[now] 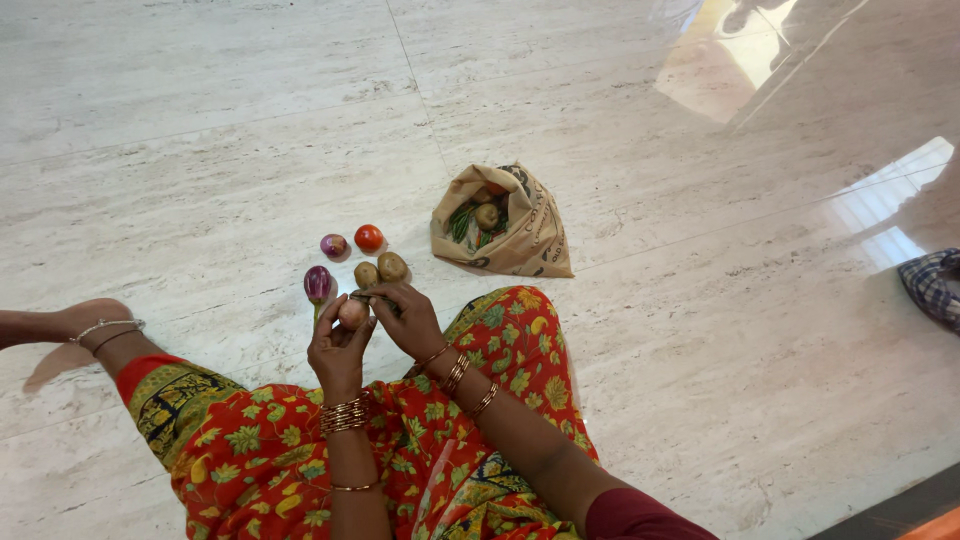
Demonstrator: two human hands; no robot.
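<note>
Both hands are meeting over my lap: my left hand (pixel 338 345) is curling its fingers (pixel 330 318) around a small onion (pixel 352 313), while my right hand (pixel 405 315) is pinching its top. Two potatoes (pixel 380 271), a tomato (pixel 369 238) and a paper bag (pixel 505 225) are lying beyond on the floor (pixel 200 150).

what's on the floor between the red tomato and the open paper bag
Nothing: in the head view, bare marble floor lies between the red tomato and the paper bag. The two potatoes sit nearer the person, off that line.
</note>
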